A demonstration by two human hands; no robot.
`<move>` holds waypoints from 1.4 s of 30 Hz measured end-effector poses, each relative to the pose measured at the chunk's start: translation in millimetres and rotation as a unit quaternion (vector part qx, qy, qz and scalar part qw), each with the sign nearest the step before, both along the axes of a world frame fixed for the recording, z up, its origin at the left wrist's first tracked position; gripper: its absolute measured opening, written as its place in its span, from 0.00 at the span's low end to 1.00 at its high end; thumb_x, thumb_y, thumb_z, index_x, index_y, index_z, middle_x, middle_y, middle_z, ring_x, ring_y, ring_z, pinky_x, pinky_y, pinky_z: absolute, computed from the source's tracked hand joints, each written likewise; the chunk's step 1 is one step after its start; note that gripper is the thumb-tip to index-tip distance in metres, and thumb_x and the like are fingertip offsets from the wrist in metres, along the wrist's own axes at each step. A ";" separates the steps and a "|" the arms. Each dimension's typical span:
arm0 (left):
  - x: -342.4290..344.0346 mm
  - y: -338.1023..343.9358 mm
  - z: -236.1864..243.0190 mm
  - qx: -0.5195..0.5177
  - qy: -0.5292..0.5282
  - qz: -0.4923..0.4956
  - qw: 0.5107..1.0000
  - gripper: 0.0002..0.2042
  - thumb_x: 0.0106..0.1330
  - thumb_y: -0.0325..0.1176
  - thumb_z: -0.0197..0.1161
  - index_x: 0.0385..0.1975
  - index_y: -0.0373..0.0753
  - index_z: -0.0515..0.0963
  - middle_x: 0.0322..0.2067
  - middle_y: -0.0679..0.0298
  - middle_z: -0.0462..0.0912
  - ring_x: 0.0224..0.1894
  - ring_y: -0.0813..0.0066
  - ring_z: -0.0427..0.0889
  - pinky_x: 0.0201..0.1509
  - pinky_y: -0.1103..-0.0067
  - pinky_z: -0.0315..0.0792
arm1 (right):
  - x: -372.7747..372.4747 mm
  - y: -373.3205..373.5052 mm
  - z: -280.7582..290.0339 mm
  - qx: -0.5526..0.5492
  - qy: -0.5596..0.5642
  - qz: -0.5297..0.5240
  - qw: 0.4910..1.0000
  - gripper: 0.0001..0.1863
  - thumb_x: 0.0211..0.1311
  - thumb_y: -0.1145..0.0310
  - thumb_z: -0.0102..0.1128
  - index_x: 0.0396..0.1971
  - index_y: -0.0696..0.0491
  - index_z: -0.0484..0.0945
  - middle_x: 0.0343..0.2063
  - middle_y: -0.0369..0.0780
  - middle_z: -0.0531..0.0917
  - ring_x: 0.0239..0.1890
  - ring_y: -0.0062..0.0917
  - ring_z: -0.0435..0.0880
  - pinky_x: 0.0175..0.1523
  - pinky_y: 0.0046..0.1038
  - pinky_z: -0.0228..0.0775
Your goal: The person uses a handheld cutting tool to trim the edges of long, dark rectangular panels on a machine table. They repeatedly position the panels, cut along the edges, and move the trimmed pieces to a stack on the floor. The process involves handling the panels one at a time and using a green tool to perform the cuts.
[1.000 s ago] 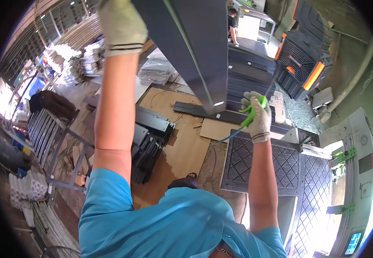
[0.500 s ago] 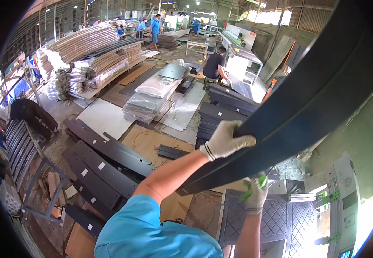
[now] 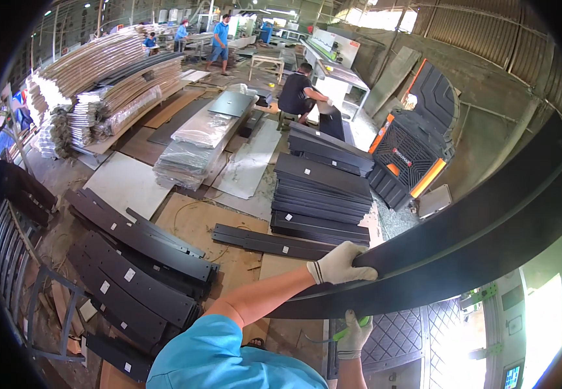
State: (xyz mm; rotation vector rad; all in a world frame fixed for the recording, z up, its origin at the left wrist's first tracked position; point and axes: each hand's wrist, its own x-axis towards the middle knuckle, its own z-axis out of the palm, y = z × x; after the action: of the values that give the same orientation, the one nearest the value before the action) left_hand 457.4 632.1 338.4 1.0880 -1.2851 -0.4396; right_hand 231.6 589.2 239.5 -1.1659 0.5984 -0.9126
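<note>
Gripping the upper edge of a long dark metal panel [image 3: 462, 246], the gloved left hand [image 3: 339, 264] is closing its grip over it, while the right hand [image 3: 357, 334], near and lower, is supporting its underside, fingers curled shut on a green tool [image 3: 349, 332]; the panel is rising toward the far right.

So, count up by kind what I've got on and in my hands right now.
White work gloves: 2, on left hand and right hand
Long dark metal panel: 1
Green-handled tool: 1
Total: 4
</note>
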 end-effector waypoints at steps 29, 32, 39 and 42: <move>-2.9 76.6 -380.9 0.371 0.074 -0.058 0.924 0.33 0.57 0.60 0.82 0.51 0.39 0.84 0.43 0.59 0.89 0.47 0.74 0.84 0.55 0.71 0.78 | -100.8 -4.0 -87.2 0.130 0.114 0.005 0.985 0.11 0.67 0.70 0.77 0.45 0.56 0.85 0.36 0.32 0.87 0.37 0.18 0.85 0.45 0.26 0.80; -24.9 51.9 -423.2 0.366 0.044 -0.054 0.928 0.33 0.55 0.65 0.82 0.42 0.39 0.84 0.33 0.63 0.86 0.38 0.76 0.81 0.46 0.71 0.78 | -135.8 1.2 -96.1 0.169 0.077 -0.037 0.982 0.11 0.67 0.70 0.77 0.44 0.55 0.85 0.36 0.32 0.87 0.38 0.18 0.86 0.46 0.27 0.82; -65.7 -4.8 -385.8 0.306 -0.036 -0.038 0.950 0.35 0.51 0.70 0.79 0.29 0.38 0.78 0.24 0.59 0.79 0.28 0.66 0.77 0.36 0.67 0.74 | -186.0 -8.9 -73.4 0.198 -0.054 -0.155 0.966 0.13 0.71 0.76 0.69 0.53 0.51 0.82 0.44 0.35 0.87 0.43 0.25 0.88 0.48 0.33 0.85; -65.3 -30.8 -341.0 0.282 -0.100 0.022 0.954 0.37 0.48 0.70 0.80 0.27 0.37 0.75 0.24 0.55 0.78 0.28 0.56 0.79 0.35 0.65 0.73 | -198.1 -34.3 -73.7 0.162 -0.064 -0.172 0.970 0.14 0.75 0.71 0.66 0.57 0.50 0.79 0.47 0.35 0.86 0.48 0.27 0.87 0.55 0.35 0.82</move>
State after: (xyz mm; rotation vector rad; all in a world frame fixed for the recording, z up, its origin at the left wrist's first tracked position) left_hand 392.1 601.4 -2.6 1.6730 -1.3431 -0.7029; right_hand 33.5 555.0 165.9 -0.7140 0.8269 -1.1252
